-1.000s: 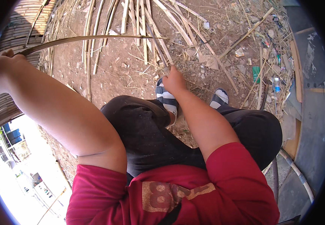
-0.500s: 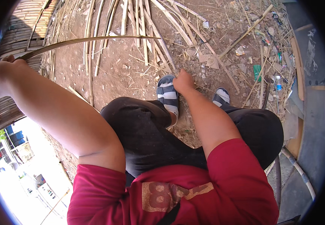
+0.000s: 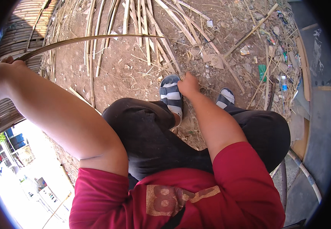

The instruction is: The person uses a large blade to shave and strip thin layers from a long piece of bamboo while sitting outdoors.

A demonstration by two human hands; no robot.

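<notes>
A long, thin bamboo strip (image 3: 77, 39) arches across the upper left, its far end tapering to a point above my left foot. My left hand (image 3: 5, 74), raised at the far left edge, is closed round the thick end of that strip. Low down between my feet, my right hand (image 3: 188, 84) is closed in a fist beside the toe of my left sandal (image 3: 171, 91). A small greyish end shows at its fingers, but what it grips is mostly hidden.
Several split bamboo lengths (image 3: 147, 45) lie fanned on the dirt ahead. Litter, a green scrap (image 3: 262, 72) and a plastic bottle (image 3: 284, 83) lie to the right, near a dark panel (image 3: 320, 114). A bamboo slat wall (image 3: 24, 26) stands at upper left.
The bamboo strip's middle and tip have shifted up slightly. My right hand has moved a little to the right and down. My left hand stays nearly still.
</notes>
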